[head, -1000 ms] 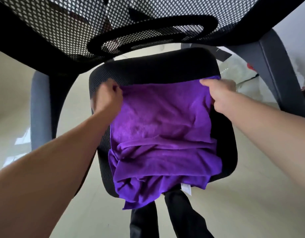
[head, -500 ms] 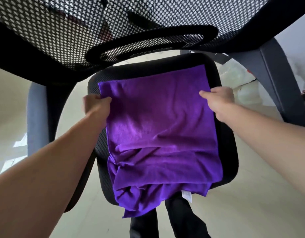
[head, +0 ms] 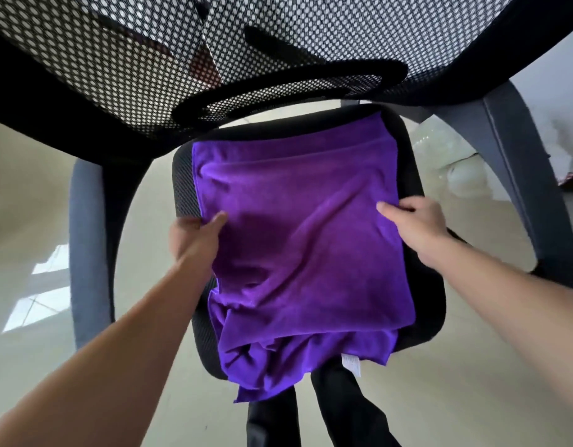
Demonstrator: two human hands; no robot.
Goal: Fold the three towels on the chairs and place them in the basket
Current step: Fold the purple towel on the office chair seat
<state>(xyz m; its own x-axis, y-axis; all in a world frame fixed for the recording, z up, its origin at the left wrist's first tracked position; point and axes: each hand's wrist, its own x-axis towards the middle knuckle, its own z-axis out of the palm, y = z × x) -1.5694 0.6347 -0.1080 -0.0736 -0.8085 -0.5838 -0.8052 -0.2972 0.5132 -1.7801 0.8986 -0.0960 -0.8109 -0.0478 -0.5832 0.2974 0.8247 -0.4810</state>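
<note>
A purple towel (head: 298, 240) lies spread over the black seat (head: 420, 279) of an office chair, its near end bunched and hanging over the front edge with a white tag showing. My left hand (head: 194, 233) pinches the towel's left edge, thumb on top. At the right edge, my right hand (head: 414, 217) grips the cloth with curled fingers. No basket and no other towel appear in this view.
The chair's black mesh backrest (head: 214, 53) arches overhead at the top. Grey armrests stand at the left (head: 88, 240) and right (head: 523, 195). A pale tiled floor (head: 30, 201) surrounds the chair. White plastic bags (head: 465, 166) lie at the far right.
Both hands slid down the towel's side edges toward me, from the far corners to mid-length. The far part now lies flat on the seat.
</note>
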